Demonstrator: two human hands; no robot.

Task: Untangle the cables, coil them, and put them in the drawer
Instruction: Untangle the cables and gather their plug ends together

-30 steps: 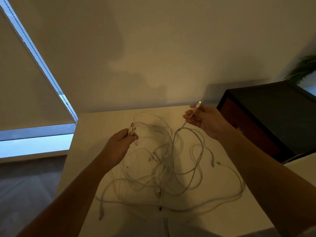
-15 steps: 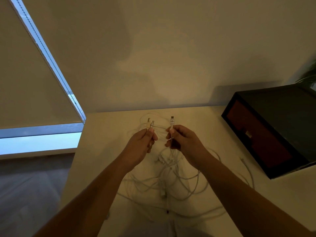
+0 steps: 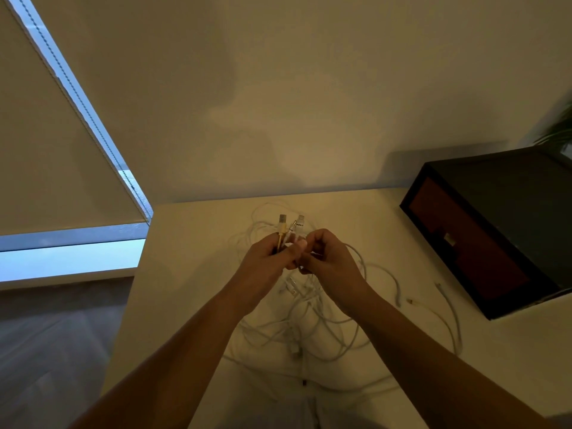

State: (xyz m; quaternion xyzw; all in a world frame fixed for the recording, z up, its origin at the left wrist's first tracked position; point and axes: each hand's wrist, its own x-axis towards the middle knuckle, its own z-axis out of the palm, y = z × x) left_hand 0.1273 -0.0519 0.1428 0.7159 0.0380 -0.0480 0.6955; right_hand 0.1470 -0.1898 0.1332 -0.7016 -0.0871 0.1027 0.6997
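A tangle of white cables lies on the white table. My left hand grips a bundle of cable ends whose plugs stick up above its fingers. My right hand is pressed against the left and pinches a cable just under a white plug. Both hands hover above the far part of the tangle. Loose cable ends trail toward the right. The dark drawer box with a reddish front stands at the right, and its drawer looks closed.
The table's left edge drops to a grey floor. A window with a roller blind is at the left. A plain wall rises behind the table. Plant leaves show at the far right.
My hands came together from apart. The right hand brought its plug over to the left hand's cable ends, and both now meet above the tangle.
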